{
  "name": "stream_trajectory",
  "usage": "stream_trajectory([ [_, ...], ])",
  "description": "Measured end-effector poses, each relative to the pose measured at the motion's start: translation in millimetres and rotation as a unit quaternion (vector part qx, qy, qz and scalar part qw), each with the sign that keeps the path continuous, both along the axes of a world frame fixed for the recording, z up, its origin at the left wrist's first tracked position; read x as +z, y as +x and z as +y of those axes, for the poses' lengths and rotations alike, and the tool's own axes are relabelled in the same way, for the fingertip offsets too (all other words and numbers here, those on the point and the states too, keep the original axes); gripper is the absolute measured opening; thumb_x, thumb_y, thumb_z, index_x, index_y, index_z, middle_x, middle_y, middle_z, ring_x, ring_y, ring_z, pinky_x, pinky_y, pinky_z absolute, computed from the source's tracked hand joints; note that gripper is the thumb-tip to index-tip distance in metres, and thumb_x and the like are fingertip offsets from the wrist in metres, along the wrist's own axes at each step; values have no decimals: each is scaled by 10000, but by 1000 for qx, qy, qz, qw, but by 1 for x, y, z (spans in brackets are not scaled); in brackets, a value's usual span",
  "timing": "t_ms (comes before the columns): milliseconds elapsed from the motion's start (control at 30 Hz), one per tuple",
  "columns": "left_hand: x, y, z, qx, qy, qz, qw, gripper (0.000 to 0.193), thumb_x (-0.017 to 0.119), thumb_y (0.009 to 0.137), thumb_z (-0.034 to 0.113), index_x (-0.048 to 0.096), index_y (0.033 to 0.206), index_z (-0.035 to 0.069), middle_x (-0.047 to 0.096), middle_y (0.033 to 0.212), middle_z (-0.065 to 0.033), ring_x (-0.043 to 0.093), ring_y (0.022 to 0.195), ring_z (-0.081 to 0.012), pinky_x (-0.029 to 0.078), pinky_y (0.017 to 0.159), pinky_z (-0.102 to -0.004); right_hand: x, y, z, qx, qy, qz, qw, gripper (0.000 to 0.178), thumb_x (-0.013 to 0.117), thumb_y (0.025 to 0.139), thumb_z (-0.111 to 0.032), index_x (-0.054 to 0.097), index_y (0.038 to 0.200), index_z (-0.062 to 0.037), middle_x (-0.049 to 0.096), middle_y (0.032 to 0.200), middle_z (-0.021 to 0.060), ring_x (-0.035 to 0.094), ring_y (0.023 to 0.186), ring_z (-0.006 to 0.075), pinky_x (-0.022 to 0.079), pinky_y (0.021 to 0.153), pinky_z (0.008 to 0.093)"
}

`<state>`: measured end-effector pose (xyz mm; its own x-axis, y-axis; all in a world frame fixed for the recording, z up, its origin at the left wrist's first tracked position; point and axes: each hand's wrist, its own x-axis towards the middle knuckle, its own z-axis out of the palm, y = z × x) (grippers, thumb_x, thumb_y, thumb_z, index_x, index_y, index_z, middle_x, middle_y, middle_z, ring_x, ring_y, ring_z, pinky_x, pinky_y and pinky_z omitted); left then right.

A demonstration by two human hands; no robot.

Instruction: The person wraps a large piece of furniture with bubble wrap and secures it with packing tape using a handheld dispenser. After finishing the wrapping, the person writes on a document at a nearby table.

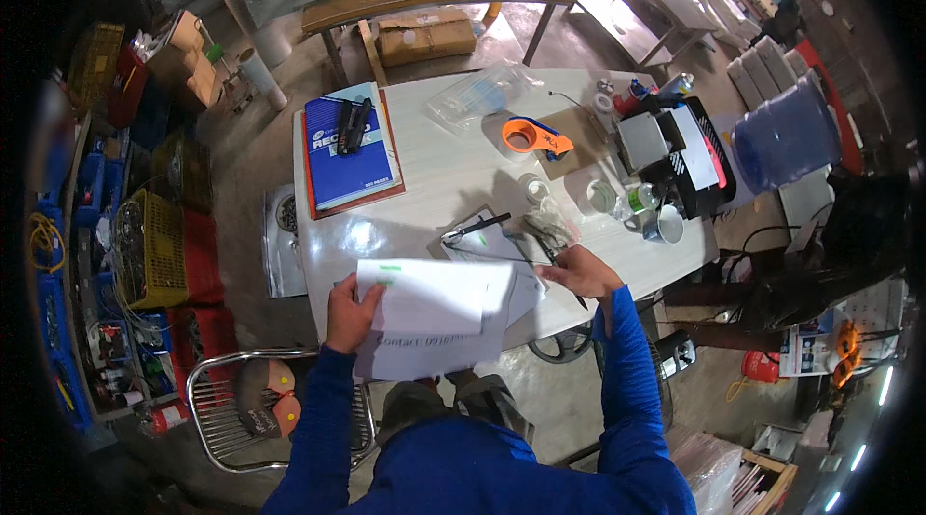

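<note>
My left hand [349, 311] grips the left edge of a stack of white paper sheets [434, 317] held over the near edge of the white table [444, 168]. My right hand [582, 274] is closed around a thin dark tool, seemingly scissors [548, 255], at the right edge of the sheets. A black pen [479, 225] lies on a clipboard with paper [487, 240] just beyond the sheets. Both forearms are in blue sleeves.
A blue book [349, 153] with a black stapler [351, 124] on it lies at the table's left. An orange tape dispenser [533, 137], jars, a mug [666, 224] and a black tray [690, 153] crowd the right. A metal chair [241, 409] stands at lower left.
</note>
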<state>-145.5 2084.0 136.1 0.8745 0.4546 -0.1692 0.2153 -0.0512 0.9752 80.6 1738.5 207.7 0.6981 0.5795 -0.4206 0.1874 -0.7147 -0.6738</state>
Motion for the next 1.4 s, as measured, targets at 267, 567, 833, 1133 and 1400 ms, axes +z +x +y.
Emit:
stream_trajectory([
  [267,-55,18,-67,60,-38,34,997,175,680,899,105,673,1005,-34,721,882,-106,660,785,-158,518,746,-317,-13,20,18,-203,301,354,862,530,480,1001,-553,575,783,-80,437,468,-18,392,354,88,286,345,242],
  [567,-50,51,-110,102,119,77,985,232,646,936,191,637,984,-35,697,871,-206,692,794,-290,517,718,-384,-25,11,45,-176,411,341,827,295,655,960,-313,618,872,-33,642,645,77,591,495,132,470,448,243],
  [833,-47,-5,-103,9,291,62,955,856,662,904,438,223,1515,29,472,1398,-272,474,1279,-385,334,1067,-497,-111,-45,37,-203,417,138,875,415,708,922,-319,627,982,84,678,811,178,632,656,236,540,622,345],
  [1133,-84,-64,-72,-236,498,135,824,1266,674,630,834,182,1577,153,146,1635,-156,54,1516,-378,54,1187,-612,-175,-47,35,-288,427,40,856,404,811,831,-328,671,912,42,675,774,136,613,621,178,489,530,281],
  [1400,-78,-34,-2,-237,530,144,801,1256,664,614,854,271,1553,119,182,1626,-167,68,1513,-397,36,1206,-579,-169,-45,46,-297,515,89,799,393,720,912,-311,641,1013,60,647,816,154,623,706,212,534,553,303],
])
